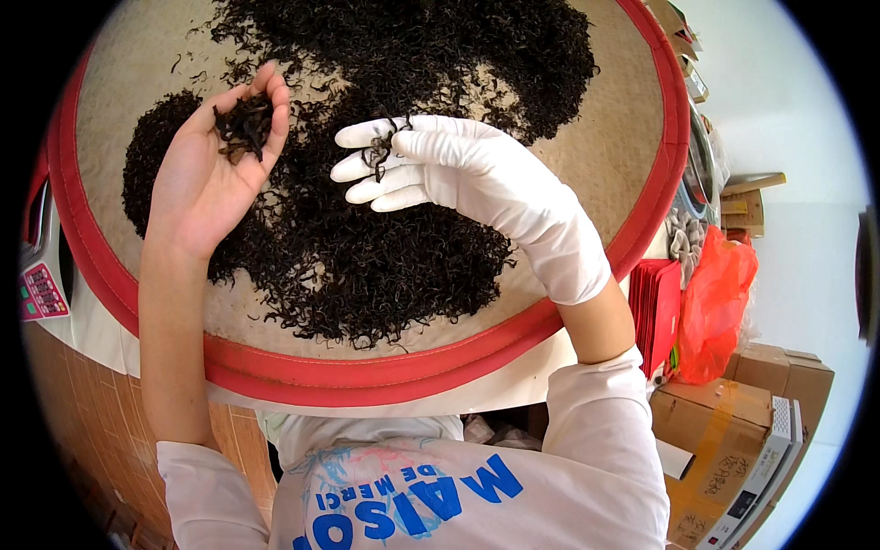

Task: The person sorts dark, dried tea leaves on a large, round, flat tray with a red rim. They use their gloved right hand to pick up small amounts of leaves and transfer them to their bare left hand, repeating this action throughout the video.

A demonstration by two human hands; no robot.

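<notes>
Dark, twisted dried tea leaves [385,275] lie in heaps on a round, shallow beige tray with a red rim [367,374]. My bare left hand [203,179] is palm up over the left side of the tray, its fingers curled around a small clump of tea leaves [244,128]. Over the middle of the tray, my right hand [467,170] wears a white glove. Its thumb and fingers close on a few long tea strands [376,154], some hanging down. The two hands are apart, both above the leaves.
A scale with a pink keypad [43,291] stands left of the tray. To the right are a stack of red folders [654,307], a red plastic bag [715,302] and cardboard boxes [710,412]. A white wall [788,110] rises behind them.
</notes>
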